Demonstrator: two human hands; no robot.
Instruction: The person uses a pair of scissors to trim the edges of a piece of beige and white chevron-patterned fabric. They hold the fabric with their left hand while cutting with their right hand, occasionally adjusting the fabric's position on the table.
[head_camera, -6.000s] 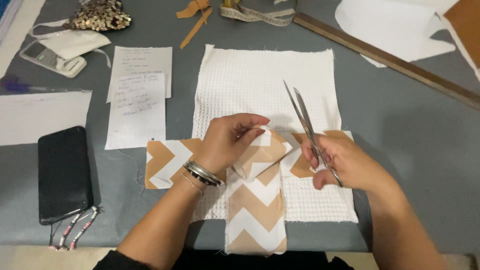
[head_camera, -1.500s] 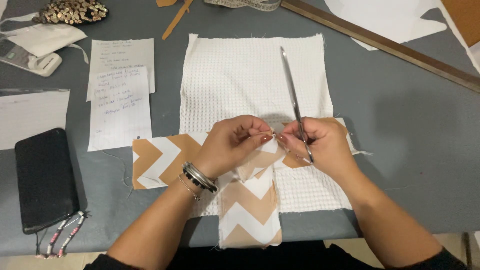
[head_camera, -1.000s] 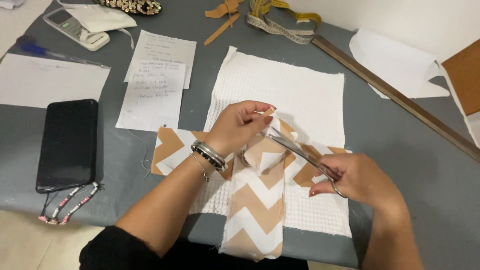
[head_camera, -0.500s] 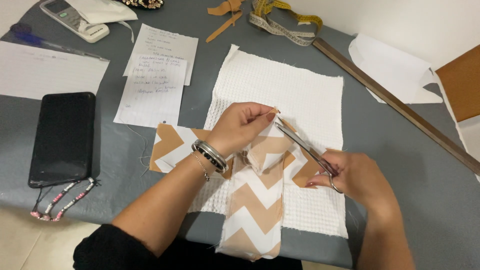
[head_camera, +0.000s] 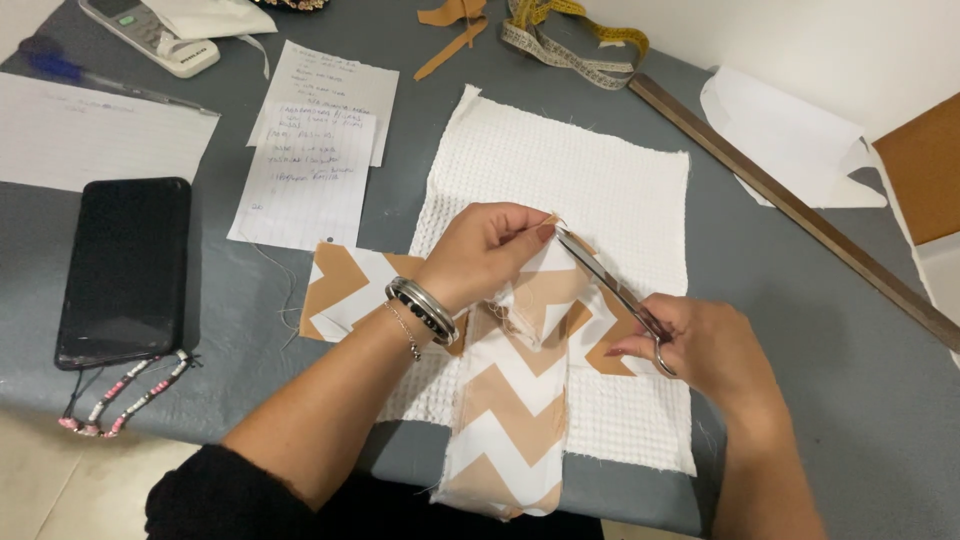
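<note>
- Pinched between my left hand's (head_camera: 490, 250) thumb and fingers is a raised corner of the chevron strip (head_camera: 510, 400), tan and white, held up off the cloth beneath.
- Closed around the scissors' (head_camera: 612, 290) handles, my right hand (head_camera: 705, 345) points the blades up and left, so the tips meet the pinched corner just beside my left fingertips.
- Whether the blades are parted or shut at the tips, I cannot tell.
- Running toward me, the strip hangs over the table's (head_camera: 800, 330) near edge; a second chevron piece (head_camera: 345, 290) crosses under it, left to right.
- Both lie on a square of white waffle cloth (head_camera: 570, 170) in the middle of the grey table.
- Bangles (head_camera: 425, 310) ring my left wrist.
- Left of the cloth are handwritten notes (head_camera: 310, 160), then a black phone (head_camera: 125, 265) with a beaded strap (head_camera: 120, 400).
- Farther off lie a tape measure (head_camera: 570, 45) and a long wooden ruler (head_camera: 790, 210).
</note>
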